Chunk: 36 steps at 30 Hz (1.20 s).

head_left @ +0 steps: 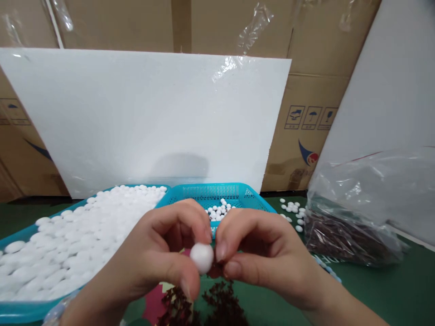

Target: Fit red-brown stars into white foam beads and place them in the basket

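A smooth white ball (201, 258) sits between the thumb and fingers of my left hand (163, 246), which is closed on it. Right beside it, my right hand (268, 251) pinches a small dark reddish-brown piece (215, 270) against the ball's right side. That piece is partly hidden by the fingers, so its exact shape cannot be made out. Below both hands lies a pile of dark reddish-brown, leaf-like bits (226, 302), with a pink-red sheet (153, 304) partly under them.
On the left a blue tray (29, 312) is heaped with white balls. A blue basket (212, 189) behind my hands holds several more. Loose white balls (292, 207) and a clear bag (350, 235) of brown material lie right. A white board (170, 117) leans on cardboard boxes (312, 86).
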Tool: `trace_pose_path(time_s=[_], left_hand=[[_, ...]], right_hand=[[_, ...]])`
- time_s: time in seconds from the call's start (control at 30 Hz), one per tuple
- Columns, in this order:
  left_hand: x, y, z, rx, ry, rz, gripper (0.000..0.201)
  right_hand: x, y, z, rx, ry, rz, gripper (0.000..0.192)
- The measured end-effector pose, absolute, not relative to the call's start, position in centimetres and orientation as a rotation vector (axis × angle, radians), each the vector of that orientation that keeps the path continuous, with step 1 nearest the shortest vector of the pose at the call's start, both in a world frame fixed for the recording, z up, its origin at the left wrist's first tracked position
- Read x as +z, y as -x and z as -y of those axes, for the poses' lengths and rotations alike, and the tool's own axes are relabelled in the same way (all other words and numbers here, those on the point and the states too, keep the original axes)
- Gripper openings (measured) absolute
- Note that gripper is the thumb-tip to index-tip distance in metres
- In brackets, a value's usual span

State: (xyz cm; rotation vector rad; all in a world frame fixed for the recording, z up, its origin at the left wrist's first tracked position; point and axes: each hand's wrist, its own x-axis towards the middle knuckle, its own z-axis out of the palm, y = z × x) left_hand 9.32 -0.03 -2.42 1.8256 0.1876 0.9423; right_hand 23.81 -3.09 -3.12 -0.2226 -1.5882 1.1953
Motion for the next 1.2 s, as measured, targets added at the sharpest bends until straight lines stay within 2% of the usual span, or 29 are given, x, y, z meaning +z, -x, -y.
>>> trace_pose_path(time_s=[0.33, 0.63, 0.9, 1.2], left_hand=[[-2.0, -9.7, 0.8, 1.079, -1.871, -0.333, 0.017], [-2.0, -10.3, 1.4, 1.198, -2.045, -0.293, 0.016], [-2.2, -10.1, 1.4, 1.255, -2.290, -0.463, 0.016], [-2.0, -10.4, 1.8, 1.317, -2.289, -0.580, 0.015]], right_hand=[[-2.9, -23.9, 3.6, 1.145, 0.284, 1.581, 0.022], [-2.4, -24.8, 4.4, 0.725, 0.388, 1.767, 0.021], [-2.5, -25.0, 4.0, 0.305, 0.538, 1.935, 0.021], [-3.0, -25.1, 3.8, 0.125, 0.586, 1.967, 0.022]])
